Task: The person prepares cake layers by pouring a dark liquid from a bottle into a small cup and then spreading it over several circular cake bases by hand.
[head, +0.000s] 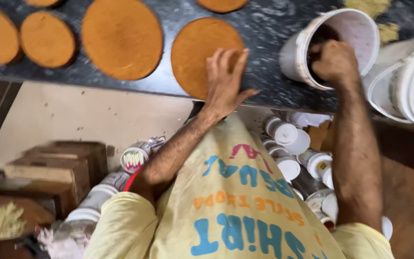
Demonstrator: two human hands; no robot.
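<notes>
— Head view first: where is each hand?

— Left hand (226, 81) lies flat, fingers spread, on a round brown cake layer (202, 55) at the near edge of the dark marble counter (264, 29). Right hand (334, 61) reaches into the mouth of a white plastic bucket (355, 33); its fingers are hidden inside, so I cannot tell what they grip.

— Which way does the bucket point?

— It is tipped, its long axis leaning toward the person, the open mouth facing the right hand. It rests on the counter at the right, just beside stacked white buckets (408, 81).

— And the cake layer?

— Flat, circular, with no long axis. A larger cake layer (122, 38) lies near it to the left, two smaller rounds (48, 39) beyond that.
</notes>
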